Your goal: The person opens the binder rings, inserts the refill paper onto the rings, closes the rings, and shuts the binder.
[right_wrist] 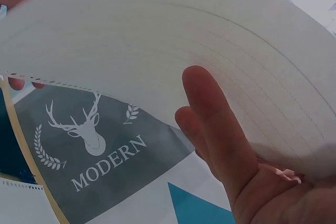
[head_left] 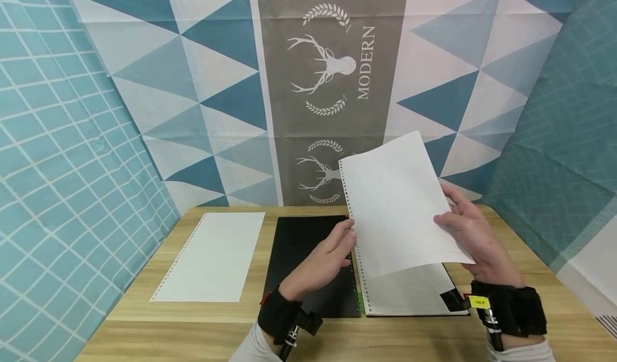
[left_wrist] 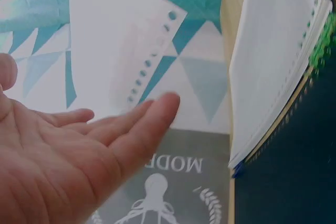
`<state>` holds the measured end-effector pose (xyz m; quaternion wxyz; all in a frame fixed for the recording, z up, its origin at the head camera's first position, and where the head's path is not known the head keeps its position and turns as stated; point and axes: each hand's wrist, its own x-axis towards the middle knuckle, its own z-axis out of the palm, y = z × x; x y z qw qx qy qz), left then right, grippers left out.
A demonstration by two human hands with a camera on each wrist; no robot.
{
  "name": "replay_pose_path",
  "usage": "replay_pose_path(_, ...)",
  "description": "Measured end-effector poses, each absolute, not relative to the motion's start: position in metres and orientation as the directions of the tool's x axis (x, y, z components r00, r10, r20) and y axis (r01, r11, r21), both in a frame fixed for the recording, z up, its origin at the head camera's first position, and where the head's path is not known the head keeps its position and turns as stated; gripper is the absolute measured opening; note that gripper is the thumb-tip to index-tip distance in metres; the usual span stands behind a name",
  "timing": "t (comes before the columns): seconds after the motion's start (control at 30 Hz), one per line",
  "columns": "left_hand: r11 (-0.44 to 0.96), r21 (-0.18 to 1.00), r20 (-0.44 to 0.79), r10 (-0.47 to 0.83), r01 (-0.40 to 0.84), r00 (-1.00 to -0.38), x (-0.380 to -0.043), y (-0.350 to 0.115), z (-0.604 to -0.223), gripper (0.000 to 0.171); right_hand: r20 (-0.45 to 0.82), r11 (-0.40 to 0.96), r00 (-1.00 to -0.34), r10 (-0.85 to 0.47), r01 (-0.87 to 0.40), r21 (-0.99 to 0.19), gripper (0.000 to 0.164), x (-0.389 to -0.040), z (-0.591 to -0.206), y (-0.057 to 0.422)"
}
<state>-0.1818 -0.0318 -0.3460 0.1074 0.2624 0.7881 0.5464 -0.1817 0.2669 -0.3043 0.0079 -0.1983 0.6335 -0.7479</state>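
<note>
We see the right hand pinching a raised white hole-punched paper sheet at 4 o'clock; left hand at its 8 o'clock holed edge, contact unclear. Open black-covered ruled-paper notebook lies beneath. Flat white punched paper leaf, notebook's 9 o'clock, on pale wood-grain table.

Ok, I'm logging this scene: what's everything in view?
Open notebook: 1, black cover, white pages, on table
Raised sheet: 1, white, over notebook
Flat sheet: 1, white, table's left
Table: 1, light wood, beneath
Deer-print backdrop: 1, grey, blue, white, behind
Tile-print covering: 1, light blue, left
Side covering: 1, teal, right
Slotted surface: 1, white, far right
Wrist straps: 2, black, wrists
Sleeves: 2, pale, bottom
Left hand: 1, by raised sheet
Right hand: 1, pinching raised sheet
</note>
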Motion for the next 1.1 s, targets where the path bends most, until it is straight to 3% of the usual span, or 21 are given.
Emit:
replay_pose_path(0.47,0.161,0.946,0.181,0.453,0.28,-0.873,-0.182,-0.03,-0.345,0.049,0.287,-0.148,-0.933,-0.216,-0.259,-0.955,0.065,-0.183,-0.305,0.268)
replay_pose_path(0.8,0.249,0.925,0.167,0.411,0.287,-0.896,-0.183,-0.029,-0.35,0.039,0.285,-0.028,-0.948,-0.142,-0.284,-0.959,0.065,-0.182,-0.307,0.275)
replay_pose_path(1.1,0.335,0.895,0.15,0.395,0.294,-0.906,-0.183,-0.028,-0.353,0.039,0.271,0.025,-0.945,-0.185,-0.281,-0.96,0.061,-0.182,-0.303,0.278)
